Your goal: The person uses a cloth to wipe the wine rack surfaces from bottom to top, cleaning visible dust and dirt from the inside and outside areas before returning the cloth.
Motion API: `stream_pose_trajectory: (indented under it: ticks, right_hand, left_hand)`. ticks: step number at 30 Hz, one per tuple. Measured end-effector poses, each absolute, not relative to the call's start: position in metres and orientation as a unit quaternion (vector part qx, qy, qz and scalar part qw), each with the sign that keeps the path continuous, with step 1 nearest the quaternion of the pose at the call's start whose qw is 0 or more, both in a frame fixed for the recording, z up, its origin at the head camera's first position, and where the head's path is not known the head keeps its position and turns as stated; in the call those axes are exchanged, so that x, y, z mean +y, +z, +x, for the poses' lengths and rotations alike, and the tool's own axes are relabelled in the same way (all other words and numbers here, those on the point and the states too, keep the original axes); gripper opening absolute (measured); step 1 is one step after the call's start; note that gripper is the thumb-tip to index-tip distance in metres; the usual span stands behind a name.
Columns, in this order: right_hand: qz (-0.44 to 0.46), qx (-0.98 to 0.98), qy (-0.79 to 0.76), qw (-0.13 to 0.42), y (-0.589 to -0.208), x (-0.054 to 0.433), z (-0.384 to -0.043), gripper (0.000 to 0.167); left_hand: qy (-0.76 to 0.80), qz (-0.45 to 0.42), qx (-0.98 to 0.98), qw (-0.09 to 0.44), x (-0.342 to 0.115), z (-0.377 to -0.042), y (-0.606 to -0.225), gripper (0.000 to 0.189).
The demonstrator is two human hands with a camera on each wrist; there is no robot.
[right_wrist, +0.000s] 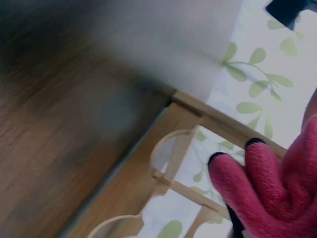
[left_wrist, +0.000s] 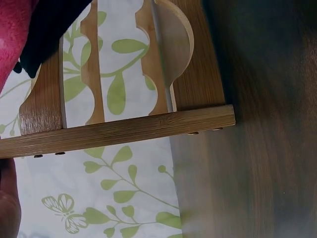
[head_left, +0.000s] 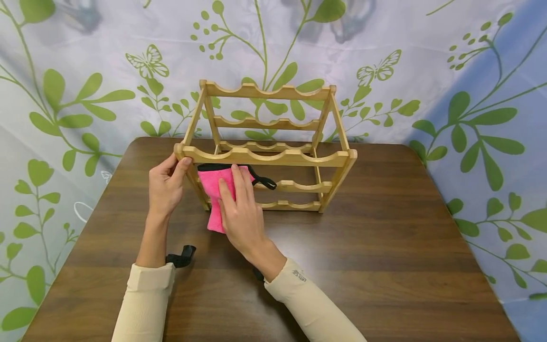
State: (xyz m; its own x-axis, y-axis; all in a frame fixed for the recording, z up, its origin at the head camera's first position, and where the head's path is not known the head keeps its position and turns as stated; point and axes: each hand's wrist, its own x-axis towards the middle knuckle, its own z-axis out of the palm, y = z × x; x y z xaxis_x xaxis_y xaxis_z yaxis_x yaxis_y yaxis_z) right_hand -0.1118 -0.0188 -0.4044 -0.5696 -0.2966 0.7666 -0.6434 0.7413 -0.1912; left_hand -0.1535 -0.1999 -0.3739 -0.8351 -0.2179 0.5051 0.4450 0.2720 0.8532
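Note:
A light wooden rack with scalloped bars stands on the brown table. At its front left upper corner, my left hand grips the wood, thumb on the front; in the left wrist view only part of that hand shows at the edge. My right hand holds a bright pink cleaning cloth with black edging and a black loop, just below the left part of the top front bar. The right wrist view shows the fluffy cloth bunched over the rack, hiding most of the fingers.
The brown table extends around the rack. Behind it hangs a white curtain with green leaves and butterflies. A black strap piece juts out beside the left wrist.

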Motion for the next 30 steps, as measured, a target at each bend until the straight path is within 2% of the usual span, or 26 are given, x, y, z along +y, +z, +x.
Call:
stream_pose_trajectory:
  ticks: [5,10,13,23,30]
  right_hand:
    - [0.295,-0.867,0.200,0.349,-0.407,-0.020,-0.114,0.032]
    - [0.299,-0.907,0.105,0.276,-0.408,-0.023,-0.115,0.056]
    - [0.301,-0.916,0.055,0.260,-0.409,-0.024,-0.116,0.067]
    - [0.263,-0.900,-0.013,0.348,-0.417,-0.031,-0.127,0.055]
    - [0.257,-0.887,-0.040,0.382,-0.418,-0.032,-0.133,0.036]
  left_hand:
    - [-0.593,-0.072,-0.751,0.281,-0.199,-0.154,-0.374,0.023]
    - [-0.591,-0.067,-0.753,0.281,-0.199,-0.154,-0.375,0.023]
    - [-0.595,-0.063,-0.751,0.281,-0.199,-0.154,-0.375,0.023]
    - [-0.597,-0.065,-0.747,0.285,-0.197,-0.154,-0.375,0.022]
    - [-0.596,-0.060,-0.748,0.287,-0.196,-0.154,-0.374,0.020]
